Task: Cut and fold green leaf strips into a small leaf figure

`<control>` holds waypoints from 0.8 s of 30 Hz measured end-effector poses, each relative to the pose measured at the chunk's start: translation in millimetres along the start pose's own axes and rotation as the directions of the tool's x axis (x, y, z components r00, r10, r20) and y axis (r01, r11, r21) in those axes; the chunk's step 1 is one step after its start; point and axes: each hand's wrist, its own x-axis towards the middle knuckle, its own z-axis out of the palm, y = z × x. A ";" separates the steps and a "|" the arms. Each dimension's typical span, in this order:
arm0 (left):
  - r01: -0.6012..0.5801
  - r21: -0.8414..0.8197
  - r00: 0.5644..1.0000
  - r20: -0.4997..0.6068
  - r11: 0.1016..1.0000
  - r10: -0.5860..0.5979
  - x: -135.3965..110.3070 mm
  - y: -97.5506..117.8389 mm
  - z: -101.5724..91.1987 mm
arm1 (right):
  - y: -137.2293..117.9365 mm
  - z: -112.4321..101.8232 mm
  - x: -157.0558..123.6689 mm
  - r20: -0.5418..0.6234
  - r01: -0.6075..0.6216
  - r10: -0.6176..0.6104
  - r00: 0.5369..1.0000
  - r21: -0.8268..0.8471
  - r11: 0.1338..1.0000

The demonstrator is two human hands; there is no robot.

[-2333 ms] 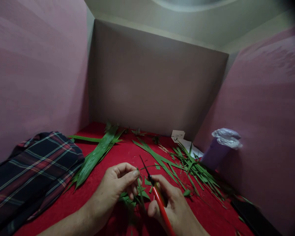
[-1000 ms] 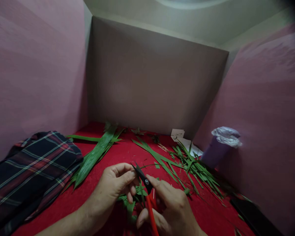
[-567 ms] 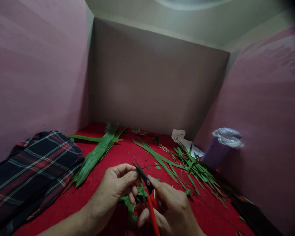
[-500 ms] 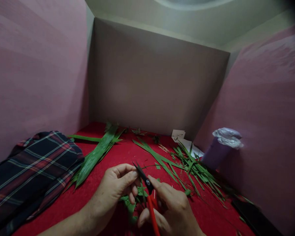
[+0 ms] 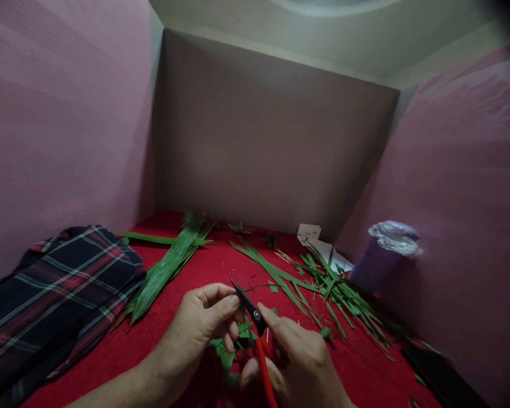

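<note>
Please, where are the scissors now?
In the head view, the scissors are low, near the middle, held in the right hand, with their blades close to the left hand.

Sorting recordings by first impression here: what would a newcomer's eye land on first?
Probably the red-handled scissors in the right hand, low in the middle, with their dark blades close by the left hand. Next, the vivid red surface beneath, with green leaf strips heaped at right. The dark plaid fabric at lower left also stands out.
</note>
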 end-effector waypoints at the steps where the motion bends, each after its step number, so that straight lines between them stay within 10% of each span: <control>1: 0.007 0.002 1.000 -0.003 1.000 -0.007 -0.5 0.1 0.2 | 0.0 0.4 0.1 -0.009 -0.004 0.004 1.000 0.015 1.000; 12: 0.026 -0.008 0.999 -0.031 1.000 -0.026 1.6 3.7 1.2 | -3.6 -8.6 6.5 -0.039 -0.108 0.120 0.992 0.233 0.966; 18: 0.027 0.020 0.999 -0.033 0.999 -0.027 -0.2 2.1 0.2 | 11.4 -14.7 14.5 0.069 -0.387 0.402 0.913 -0.165 0.907; 24: 0.037 0.046 0.999 -0.028 0.998 -0.036 -0.9 4.7 0.3 | 30.7 -12.3 14.8 0.168 -0.328 0.462 0.871 -0.502 0.800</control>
